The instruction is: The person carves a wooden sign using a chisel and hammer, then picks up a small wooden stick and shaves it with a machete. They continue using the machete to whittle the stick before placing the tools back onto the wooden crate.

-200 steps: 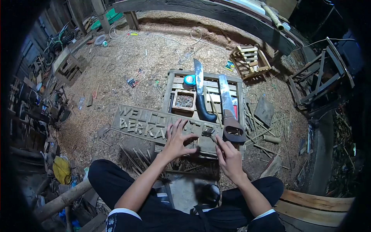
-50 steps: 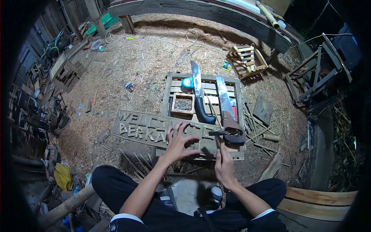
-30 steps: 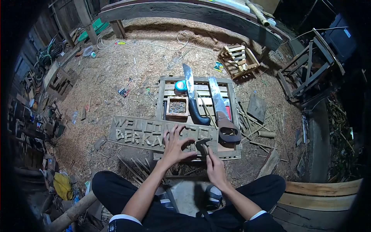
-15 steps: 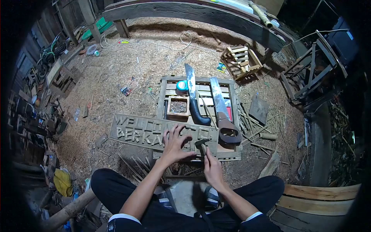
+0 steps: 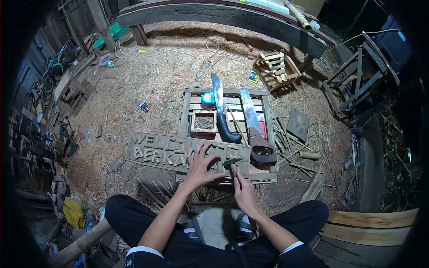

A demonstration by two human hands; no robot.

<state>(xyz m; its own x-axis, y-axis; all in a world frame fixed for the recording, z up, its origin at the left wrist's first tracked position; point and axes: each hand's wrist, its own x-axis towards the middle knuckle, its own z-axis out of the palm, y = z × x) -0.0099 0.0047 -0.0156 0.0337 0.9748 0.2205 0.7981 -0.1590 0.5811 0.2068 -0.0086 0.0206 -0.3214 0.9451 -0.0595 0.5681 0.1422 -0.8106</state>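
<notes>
A long wooden sign board (image 5: pixel 154 149) with raised wooden letters, reading "WELCO…" and "BERKA…", lies across a slatted wooden stand (image 5: pixel 184 111). My left hand (image 5: pixel 200 169) rests on the board with fingers spread, covering some letters. Any small thing under those fingers is hidden. My right hand (image 5: pixel 243 190) is closed round the handle of a small hammer (image 5: pixel 232 162), its head low over the board's right part. Just beyond the board, a machete (image 5: pixel 220 105) and a handsaw (image 5: pixel 254 118) lie on the stand. Beside them is a small wooden box (image 5: pixel 204 123) of nail-like bits.
A blue roll (image 5: pixel 208 98) sits near the stand's far edge. A slatted crate (image 5: pixel 277 71) lies tilted on the shavings-covered ground. Thin sticks (image 5: pixel 290 145) are strewn to the right. A heavy wooden beam (image 5: pixel 214 15) spans the back. Planks (image 5: pixel 371 228) lie at lower right.
The hammer head has shifted slightly, tilting lower and nearer the board. My left hand keeps its place. The whole view has moved a little.
</notes>
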